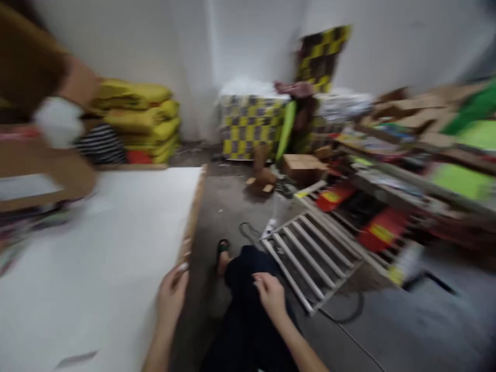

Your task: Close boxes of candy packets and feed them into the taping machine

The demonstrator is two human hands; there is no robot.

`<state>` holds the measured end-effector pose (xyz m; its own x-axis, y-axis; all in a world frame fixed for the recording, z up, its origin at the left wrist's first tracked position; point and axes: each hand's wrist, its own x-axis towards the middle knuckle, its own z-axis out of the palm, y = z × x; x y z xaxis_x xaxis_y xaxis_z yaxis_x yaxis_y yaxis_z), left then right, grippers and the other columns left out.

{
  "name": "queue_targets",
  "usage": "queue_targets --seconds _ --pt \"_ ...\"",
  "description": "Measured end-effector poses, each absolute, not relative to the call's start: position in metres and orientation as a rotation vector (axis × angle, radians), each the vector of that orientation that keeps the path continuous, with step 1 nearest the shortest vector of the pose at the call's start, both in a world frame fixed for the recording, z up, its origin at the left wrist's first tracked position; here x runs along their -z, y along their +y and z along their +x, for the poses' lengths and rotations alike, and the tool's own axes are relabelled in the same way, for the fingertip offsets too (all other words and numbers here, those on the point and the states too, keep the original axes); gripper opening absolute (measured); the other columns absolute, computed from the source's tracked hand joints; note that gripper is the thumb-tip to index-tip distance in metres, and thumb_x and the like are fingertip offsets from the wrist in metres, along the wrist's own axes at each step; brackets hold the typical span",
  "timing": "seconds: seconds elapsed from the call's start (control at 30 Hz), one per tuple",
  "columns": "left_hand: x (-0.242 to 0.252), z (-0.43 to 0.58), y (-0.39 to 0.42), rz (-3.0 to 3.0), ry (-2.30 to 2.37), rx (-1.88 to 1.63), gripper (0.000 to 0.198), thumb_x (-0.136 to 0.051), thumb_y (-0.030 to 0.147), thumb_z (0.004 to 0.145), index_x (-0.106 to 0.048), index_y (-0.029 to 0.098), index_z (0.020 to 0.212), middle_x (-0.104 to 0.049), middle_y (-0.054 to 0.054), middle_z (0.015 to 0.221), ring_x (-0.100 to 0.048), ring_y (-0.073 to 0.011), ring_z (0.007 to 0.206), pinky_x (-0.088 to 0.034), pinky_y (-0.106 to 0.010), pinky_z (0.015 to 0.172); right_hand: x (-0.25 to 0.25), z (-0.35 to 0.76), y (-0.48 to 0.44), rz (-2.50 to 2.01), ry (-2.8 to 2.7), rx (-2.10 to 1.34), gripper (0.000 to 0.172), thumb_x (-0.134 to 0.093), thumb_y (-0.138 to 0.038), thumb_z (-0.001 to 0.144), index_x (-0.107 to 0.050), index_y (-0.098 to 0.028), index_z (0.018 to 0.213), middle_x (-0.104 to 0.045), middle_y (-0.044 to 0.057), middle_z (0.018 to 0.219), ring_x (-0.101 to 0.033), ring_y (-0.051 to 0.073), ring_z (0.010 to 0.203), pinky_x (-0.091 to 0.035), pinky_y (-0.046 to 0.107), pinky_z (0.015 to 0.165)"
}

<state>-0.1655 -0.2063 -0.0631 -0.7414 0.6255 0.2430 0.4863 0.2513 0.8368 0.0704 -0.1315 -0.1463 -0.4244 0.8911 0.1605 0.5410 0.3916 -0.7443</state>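
My left hand (173, 293) hangs over the right edge of the white tabletop (127, 243), its fingers curled in. A small pale spot shows at its fingertips, too blurred to tell whether it is a nail or a thing held. In front of my dark clothing (248, 310), my right hand (270, 295) is closed, thumb and fingers together. Whether anything sits between them cannot be made out. A thin grey flat piece (77, 358) lies on the tabletop near the bottom left.
A roller conveyor section (310, 253) slants low on the right, with a cable (356, 341) on the floor. Beyond it stands a cluttered rack (403, 181). Cardboard boxes (304, 168), yellow sacks (139, 113) and a checkered stack (251, 124) stand farther back. A carton (42, 165) is at left.
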Motion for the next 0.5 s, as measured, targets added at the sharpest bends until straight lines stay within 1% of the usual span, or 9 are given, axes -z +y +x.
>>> queue_targets --seconds 0.07,0.13,0.2,0.3,0.4,0.47,0.5 --pt "0.066 -0.182 -0.254 0.927 2.525 -1.561 0.033 -0.060 0.051 0.093 -0.071 0.022 0.102 -0.071 -0.010 0.114 -0.069 -0.0255 0.105 -0.059 -0.041 0.090 0.154 0.075 -0.124 -1.105 -2.123 -0.768 0.041 -0.039 -0.039 0.100 -0.076 -0.022 0.099 -0.078 0.009 0.099 -0.072 0.023 0.090 -0.055 0.035 0.081" --pt "0.056 -0.193 -0.277 0.929 2.644 -1.653 0.031 -0.057 0.048 0.092 -0.071 0.021 0.098 -0.069 -0.012 0.120 -0.067 -0.0272 0.114 -0.057 -0.044 0.098 0.160 0.077 -0.118 -1.026 -2.159 -0.726 0.038 -0.042 -0.040 0.101 -0.075 -0.022 0.099 -0.077 0.008 0.098 -0.072 0.022 0.086 -0.055 0.033 0.078" --pt "0.037 -0.206 -0.282 1.017 2.766 -1.724 0.028 -0.057 0.043 0.093 -0.070 0.020 0.104 -0.066 -0.013 0.127 -0.062 -0.0270 0.121 -0.053 -0.045 0.104 0.160 0.080 -0.119 -0.985 -2.191 -0.682 0.035 -0.043 -0.040 0.102 -0.074 -0.022 0.100 -0.077 0.007 0.097 -0.072 0.022 0.085 -0.054 0.032 0.076" --pt "0.007 -0.235 -0.277 1.183 2.925 -1.723 0.026 -0.059 0.037 0.095 -0.068 0.019 0.112 -0.065 -0.014 0.126 -0.061 -0.0263 0.122 -0.050 -0.044 0.105 0.154 0.079 -0.123 -0.960 -2.207 -0.618 0.035 -0.043 -0.039 0.103 -0.073 -0.022 0.099 -0.077 0.006 0.095 -0.072 0.020 0.082 -0.054 0.032 0.075" --pt "-0.014 -0.276 -0.271 1.360 3.016 -1.657 0.027 -0.060 0.034 0.095 -0.066 0.016 0.114 -0.063 -0.016 0.127 -0.057 -0.0283 0.125 -0.047 -0.047 0.109 0.150 0.073 -0.123 -0.948 -2.211 -0.572 0.034 -0.043 -0.037 0.103 -0.073 -0.022 0.098 -0.077 0.006 0.093 -0.071 0.019 0.079 -0.052 0.031 0.074" --pt "-0.026 -0.309 -0.267 1.437 3.097 -1.598 0.033 -0.063 0.034 0.092 -0.063 0.012 0.117 -0.059 -0.020 0.130 -0.053 -0.0313 0.128 -0.043 -0.050 0.112 0.150 0.070 -0.123 -0.932 -2.211 -0.546 0.032 -0.044 -0.036 0.103 -0.072 -0.022 0.098 -0.076 0.004 0.090 -0.070 0.018 0.077 -0.051 0.030 0.073" --pt "-0.034 -0.327 -0.264 1.448 3.151 -1.552 0.040 -0.067 0.034 0.089 -0.061 0.009 0.121 -0.056 -0.022 0.132 -0.050 -0.0330 0.130 -0.040 -0.051 0.114 0.150 0.070 -0.122 -0.925 -2.212 -0.538 0.031 -0.044 -0.035 0.103 -0.072 -0.022 0.098 -0.076 0.004 0.089 -0.070 0.018 0.076 -0.051 0.030 0.072"
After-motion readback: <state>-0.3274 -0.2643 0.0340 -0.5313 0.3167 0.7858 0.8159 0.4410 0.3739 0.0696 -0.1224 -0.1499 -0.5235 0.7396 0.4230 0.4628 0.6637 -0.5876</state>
